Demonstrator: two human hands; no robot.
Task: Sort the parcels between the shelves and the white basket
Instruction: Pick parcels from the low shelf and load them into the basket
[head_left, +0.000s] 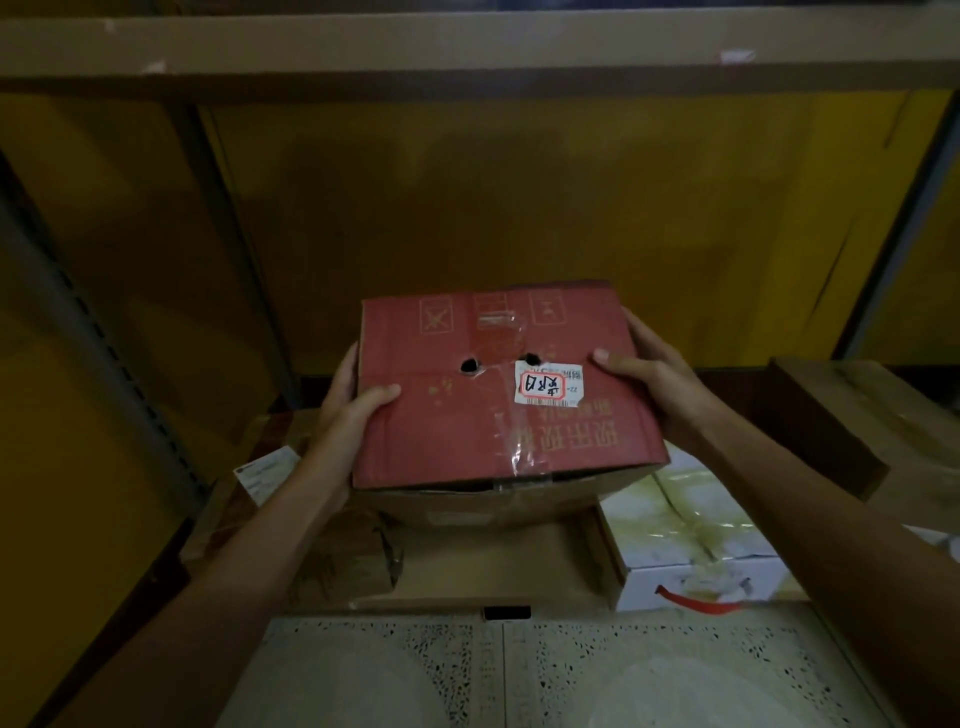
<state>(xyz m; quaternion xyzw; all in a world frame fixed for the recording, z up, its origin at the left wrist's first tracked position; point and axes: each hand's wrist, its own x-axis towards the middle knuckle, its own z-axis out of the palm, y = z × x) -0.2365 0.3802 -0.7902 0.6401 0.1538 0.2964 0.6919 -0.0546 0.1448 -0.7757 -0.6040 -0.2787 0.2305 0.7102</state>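
Hands grip one parcel between them: the left hand (347, 410) clasps the left side of a red cardboard box (501, 392), fingers curled round the edge and thumb lying flat across the top face, while the right hand (655, 382) clamps the right side in the same way, thumb pressed onto the lid near a white sticker with a red-outlined handwritten mark (545, 387). Both hands are partly closed, wrapped to the width of the box, and both bare forearms reach in from the bottom corners of the view. The box is held level above the lower shelf board (488, 561), in front of the yellow back panel (467, 208); whether its underside touches anything below cannot be told. Its lid carries two punched dark holes, strips of clear tape and faded printed characters.

Below and around it lie four other parcels. One brown cardboard box with a white label (262, 470) sits to the left, one smaller taped brown carton (353, 566) rests just under the left forearm, one white printed box with a red handle strip (691, 545) stands to the right, and one larger brown carton wrapped in clear tape (852, 415) lies further right. A tan upper shelf beam (467, 52) spans the top, and speckled terrazzo floor (519, 675) shows beneath the shelf edge.
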